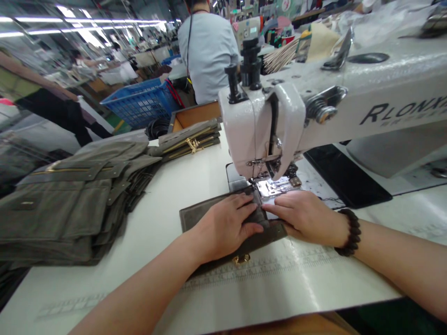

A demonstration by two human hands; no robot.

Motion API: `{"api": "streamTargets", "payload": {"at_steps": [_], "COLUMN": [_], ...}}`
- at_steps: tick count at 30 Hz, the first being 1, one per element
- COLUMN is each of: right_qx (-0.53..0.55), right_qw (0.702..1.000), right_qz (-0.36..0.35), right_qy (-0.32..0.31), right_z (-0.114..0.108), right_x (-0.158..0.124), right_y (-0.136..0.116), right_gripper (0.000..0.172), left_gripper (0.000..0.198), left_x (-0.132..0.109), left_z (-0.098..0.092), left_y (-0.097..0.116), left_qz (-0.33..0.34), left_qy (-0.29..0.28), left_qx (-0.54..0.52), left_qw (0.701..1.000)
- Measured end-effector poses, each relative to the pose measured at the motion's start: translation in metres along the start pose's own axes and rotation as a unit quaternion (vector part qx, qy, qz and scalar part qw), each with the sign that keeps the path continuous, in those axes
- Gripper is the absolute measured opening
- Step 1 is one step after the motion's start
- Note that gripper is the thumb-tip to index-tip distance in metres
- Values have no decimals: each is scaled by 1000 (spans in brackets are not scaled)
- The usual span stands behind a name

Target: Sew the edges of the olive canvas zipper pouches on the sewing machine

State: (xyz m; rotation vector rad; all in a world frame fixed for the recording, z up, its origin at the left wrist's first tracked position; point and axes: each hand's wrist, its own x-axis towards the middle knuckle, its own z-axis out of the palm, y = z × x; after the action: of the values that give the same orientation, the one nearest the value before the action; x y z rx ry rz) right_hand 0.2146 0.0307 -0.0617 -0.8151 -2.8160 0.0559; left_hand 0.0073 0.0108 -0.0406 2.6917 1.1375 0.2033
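Observation:
A dark olive fabric piece point(199, 211) with a gold metal clasp point(242, 258) lies on the table, its far edge at the needle area of a white sewing machine point(258, 125). My left hand point(226, 223) rests on top of it, palm down, fingers stretched out and thumb apart. At the piece's right edge is my right hand point(307, 216), index finger stretched out and touching the edge, other fingers partly curled. A dark beaded bracelet point(348, 232) circles the right wrist. The needle tip is hard to make out.
Left on the table lies a large stack of olive fabric pieces point(70, 200); smaller zippered pieces point(192, 139) lie behind. A ruler strip point(223, 279) runs along the front. Beyond are a blue basket point(139, 102), a seated person point(207, 51) and a standing person point(38, 93).

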Motion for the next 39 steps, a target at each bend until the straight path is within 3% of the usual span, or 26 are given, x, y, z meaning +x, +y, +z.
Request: {"api": "streamTargets", "payload": {"at_steps": [4, 8, 11, 17, 23, 30, 34, 39], "right_qx": [-7, 2, 5, -5, -4, 42, 44, 53], "right_qw": [1000, 999, 996, 992, 992, 988, 989, 989], "right_qz": [3, 27, 51, 61, 37, -33, -19, 0], "right_qy": [22, -45, -68, -114, -124, -146, -139, -138], "right_z": [-2, -2, -3, -12, -11, -8, -8, -7], "right_x": [-2, 2, 6, 10, 8, -2, -5, -5], "right_y": [-6, -11, -11, -11, -8, -1, 1, -3], "right_gripper": [17, 31, 29, 21, 22, 20, 20, 21], "left_gripper": [66, 59, 58, 59, 60, 57, 56, 55], "left_x": [-15, -22, -22, -17, -15, -17, -16, -13], "left_z": [3, 15, 19, 14, 15, 21, 23, 19], "left_y": [8, 8, 7, 7, 12, 30, 38, 39], "left_qz": [-11, -9, 8, 41, 49, -26, -74, -97], "left_qy": [8, 62, 78, 79, 37, 25, 42, 21], "left_qx": [-44, -46, -26, -4, -1, -9, -17, -36], "left_qw": [999, 997, 997, 996, 998, 999, 996, 994]}}
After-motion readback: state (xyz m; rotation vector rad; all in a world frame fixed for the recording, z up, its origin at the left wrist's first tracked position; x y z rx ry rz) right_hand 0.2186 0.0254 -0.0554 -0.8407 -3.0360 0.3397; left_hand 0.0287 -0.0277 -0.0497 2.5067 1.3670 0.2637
